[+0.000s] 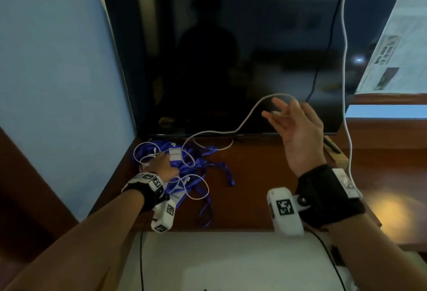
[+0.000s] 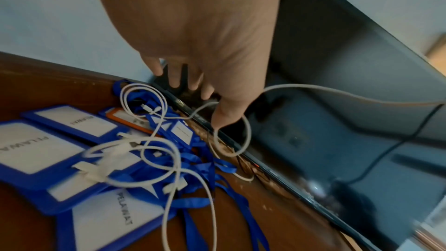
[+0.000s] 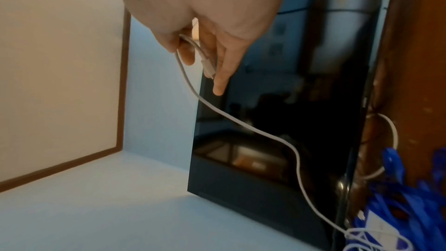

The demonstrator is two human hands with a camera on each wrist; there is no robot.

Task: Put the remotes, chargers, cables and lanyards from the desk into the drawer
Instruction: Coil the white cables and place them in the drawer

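A pile of blue lanyards [image 1: 208,165] with badge holders [image 2: 36,150] lies on the brown desk [image 1: 254,186], tangled with thin white cables [image 1: 198,189]. My left hand [image 1: 163,163] reaches into the back of the pile with straight fingers [image 2: 173,75]; its thumb pokes through a loop of cable by the TV's lower edge. My right hand [image 1: 275,112] is raised in front of the screen and grips the plug end [image 3: 208,64] of a long white cable [image 1: 249,115]. That cable sags down to the pile.
A large dark TV [image 1: 231,59] stands at the back of the desk. Another white cord [image 1: 345,59] and a black cord [image 1: 323,59] hang down its right side. A slim dark object [image 1: 331,145] lies at the desk's right. A pale surface [image 1: 231,263] lies below the front edge.
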